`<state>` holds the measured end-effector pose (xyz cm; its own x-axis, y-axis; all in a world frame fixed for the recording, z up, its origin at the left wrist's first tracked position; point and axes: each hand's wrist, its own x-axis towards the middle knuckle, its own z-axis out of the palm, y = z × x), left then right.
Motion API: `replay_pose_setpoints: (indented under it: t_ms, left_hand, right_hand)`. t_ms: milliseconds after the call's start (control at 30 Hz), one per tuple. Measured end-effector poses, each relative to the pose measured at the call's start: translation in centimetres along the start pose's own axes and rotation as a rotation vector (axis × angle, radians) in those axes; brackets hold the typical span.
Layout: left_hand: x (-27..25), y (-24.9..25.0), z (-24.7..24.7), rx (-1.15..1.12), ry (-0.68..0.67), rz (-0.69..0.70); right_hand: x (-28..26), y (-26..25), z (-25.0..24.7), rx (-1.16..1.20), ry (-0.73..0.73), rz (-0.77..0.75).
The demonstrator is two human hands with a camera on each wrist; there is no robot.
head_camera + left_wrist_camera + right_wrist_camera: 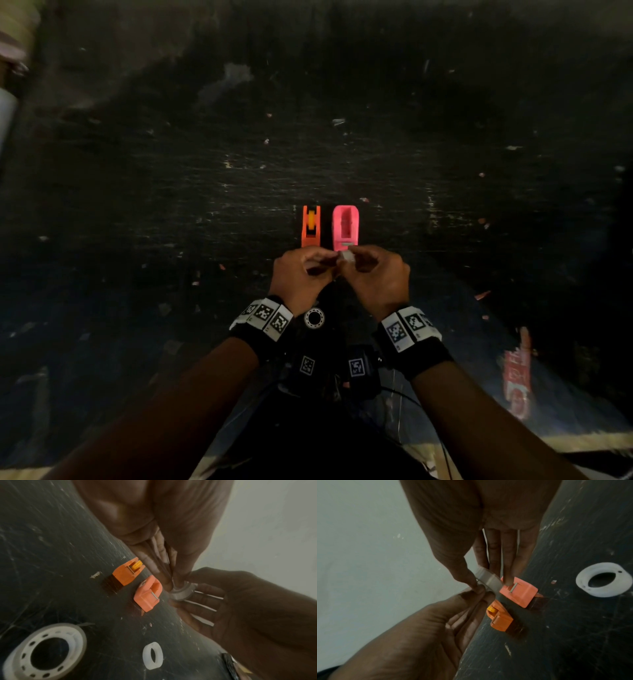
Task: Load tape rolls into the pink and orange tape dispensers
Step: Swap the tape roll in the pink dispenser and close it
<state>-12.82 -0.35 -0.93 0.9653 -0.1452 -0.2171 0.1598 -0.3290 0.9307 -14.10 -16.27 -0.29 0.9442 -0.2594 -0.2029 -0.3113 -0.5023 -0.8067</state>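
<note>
The orange dispenser (pixel 310 226) and the pink dispenser (pixel 345 228) stand side by side on the dark table (pixel 171 205). A yellow spool sits inside the orange one; the pink one's bay looks empty. Just in front of the pink dispenser, both hands hold a small clear tape roll (pixel 346 256) above the table. My left hand (pixel 329 261) pinches its left side and my right hand (pixel 354 257) pinches its right side. In the right wrist view the right thumb and fingers grip the roll (pixel 486 579) while the left hand (pixel 482 592) pinches its lower edge beside the pink dispenser (pixel 518 593).
A larger tape roll with a white perforated core (pixel 314 318) lies flat between my wrists. A small white ring (pixel 152 655) lies near it. A red and white label (pixel 517 373) is stuck to the table at the right. The table's front edge runs along the bottom.
</note>
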Motion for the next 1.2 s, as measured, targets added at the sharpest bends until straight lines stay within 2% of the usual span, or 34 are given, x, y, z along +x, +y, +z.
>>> replay_pose_setpoints:
  t_ms: [200,267,367,433,600,733,1000,1200]
  left_hand:
    - [1.2,0.1,-0.1,0.044,-0.036,0.045]
    - [2.5,0.0,-0.3,0.174,0.001,0.137]
    - [5.2,0.2,-0.9,0.501,0.021,0.236]
    - [7.2,0.7,-1.2,0.676,-0.036,0.253]
    - [10.9,1.2,-1.1,0.996,-0.299,0.201]
    - [12.3,-0.2,-0.6,1.056,-0.372,0.188]
    - [12.3,-1.2,-0.3,1.033,-0.291,0.224]
    - [11.7,-1.3,0.3,1.041,-0.308,0.214]
  right_hand:
    - [1.4,-0.4,-0.4,-0.13,-0.003,0.006]
    - [1.9,-0.4,-0.4,-0.146,0.031,-0.006]
    - [2.8,-0.6,-0.6,-0.167,0.065,-0.025]
    - [3.5,-0.9,-0.8,-0.185,0.069,-0.032]
    - [5.2,-1.0,0.0,-0.175,0.105,0.016]
    - [6.5,-0.9,1.5,-0.172,0.15,0.026]
    - [8.2,-1.1,3.2,-0.178,0.215,0.028]
    - [8.6,-0.8,3.0,-0.28,0.16,-0.011]
